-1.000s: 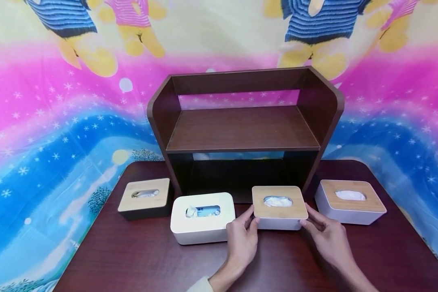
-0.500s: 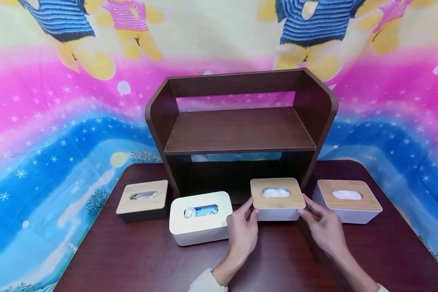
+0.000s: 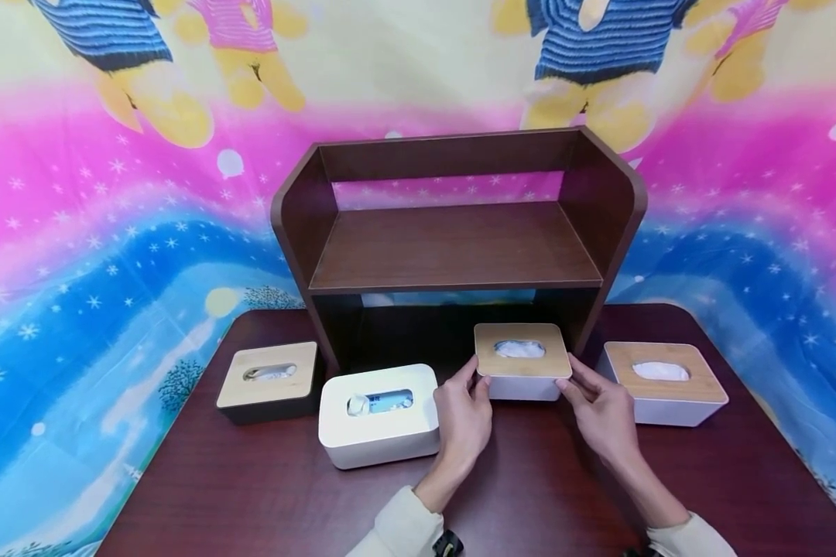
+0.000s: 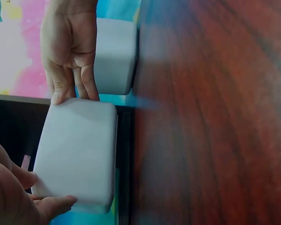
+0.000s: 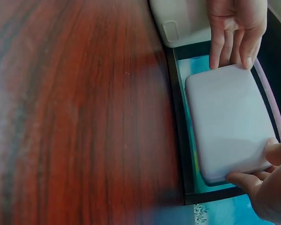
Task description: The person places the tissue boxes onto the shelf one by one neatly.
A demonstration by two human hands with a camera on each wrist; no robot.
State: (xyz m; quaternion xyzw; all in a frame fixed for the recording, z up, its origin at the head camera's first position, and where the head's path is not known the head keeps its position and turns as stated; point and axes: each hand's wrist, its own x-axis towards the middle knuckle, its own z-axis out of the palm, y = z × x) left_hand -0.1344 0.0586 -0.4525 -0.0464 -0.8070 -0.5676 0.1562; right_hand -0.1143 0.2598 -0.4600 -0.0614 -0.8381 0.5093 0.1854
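Between my two hands is a tissue box [image 3: 522, 388] with a white body and a wood-coloured lid, tissue showing in its oval slot. My left hand [image 3: 464, 418] grips its left end, fingers and thumb at the corner. At the opposite end my right hand [image 3: 604, 418] holds it the same way. The box overlaps the lower opening of a dark brown two-tier shelf [image 3: 453, 247] in the head view. Both wrist views show the box's smooth white front [image 4: 79, 147], pinched from either end. The far fingers are partly hidden behind it.
A white tissue box [image 3: 379, 422] stands just left of my left hand. Farther left is a black one with a pale wood lid [image 3: 269, 379]. To the right sits another wood-lidded white box [image 3: 667, 387]. All rest on the dark red table [image 3: 265, 495]; a printed cloth [image 3: 77, 309] hangs behind.
Both hands have moved the held tissue box away from me, toward the lower shelf opening, and slightly left. The other boxes stay where they were.
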